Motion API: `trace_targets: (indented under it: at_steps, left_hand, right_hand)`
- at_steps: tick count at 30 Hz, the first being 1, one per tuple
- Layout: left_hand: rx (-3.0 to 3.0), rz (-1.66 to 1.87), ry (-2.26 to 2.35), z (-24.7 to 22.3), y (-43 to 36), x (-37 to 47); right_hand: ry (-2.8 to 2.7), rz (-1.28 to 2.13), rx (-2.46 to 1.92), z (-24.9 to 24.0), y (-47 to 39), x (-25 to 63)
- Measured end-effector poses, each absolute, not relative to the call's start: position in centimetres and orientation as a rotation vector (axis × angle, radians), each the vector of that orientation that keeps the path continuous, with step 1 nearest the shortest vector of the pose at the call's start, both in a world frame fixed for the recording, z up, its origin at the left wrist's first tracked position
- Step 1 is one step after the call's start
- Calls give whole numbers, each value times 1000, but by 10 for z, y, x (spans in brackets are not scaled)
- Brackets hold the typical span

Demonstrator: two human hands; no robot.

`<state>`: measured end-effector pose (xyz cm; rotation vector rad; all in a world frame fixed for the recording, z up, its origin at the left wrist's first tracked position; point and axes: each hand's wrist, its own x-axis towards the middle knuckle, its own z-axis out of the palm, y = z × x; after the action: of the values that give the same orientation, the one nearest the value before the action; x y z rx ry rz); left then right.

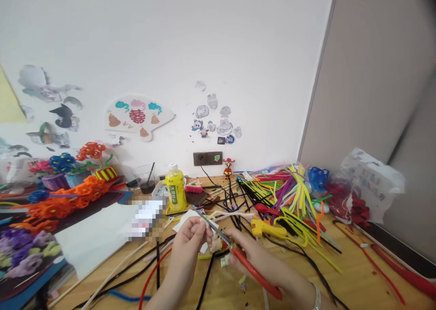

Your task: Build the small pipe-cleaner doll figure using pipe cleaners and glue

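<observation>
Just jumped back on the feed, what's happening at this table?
A person is working at the wooden table with both hands. The right hand holds red-handled scissors, blades angled up towards the left hand. The left hand's fingers are pinched together beside the blades; whatever is between them is too small to make out. A yellow glue gun lies near the right hand, with colorful fuzzy stems heaped behind it.

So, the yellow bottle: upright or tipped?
Upright. The yellow bottle stands with its white cap uppermost and its base down by the table clutter.
</observation>
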<state>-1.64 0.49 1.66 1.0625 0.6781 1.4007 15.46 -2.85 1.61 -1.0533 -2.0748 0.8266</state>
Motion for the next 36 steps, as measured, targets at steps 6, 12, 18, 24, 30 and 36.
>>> trace_targets:
  at_steps: [6, 12, 18, 24, 30, 36]
  left_hand:
    - [1050, 1357, 735, 16, 3, -14]
    - [969, 1366, 704, 15, 2, -11]
    - [943, 1404, 650, 13, 6, -13]
    - [897, 1434, 771, 12, 10, -16]
    - [947, 1362, 921, 9, 11, -15]
    - [1025, 1304, 978, 7, 12, -15]
  right_hand:
    - [-2080, 833, -1024, 17, -31, 152]
    - [-1973, 826, -1024, 8, -28, 145]
    - [-1809, 847, -1101, -14, -12, 138]
    - [-1659, 510, -1392, -2, 8, 174]
    - [-1461, -123, -2096, 7, 28, 260]
    - [-1474, -270, -2250, -13, 34, 301]
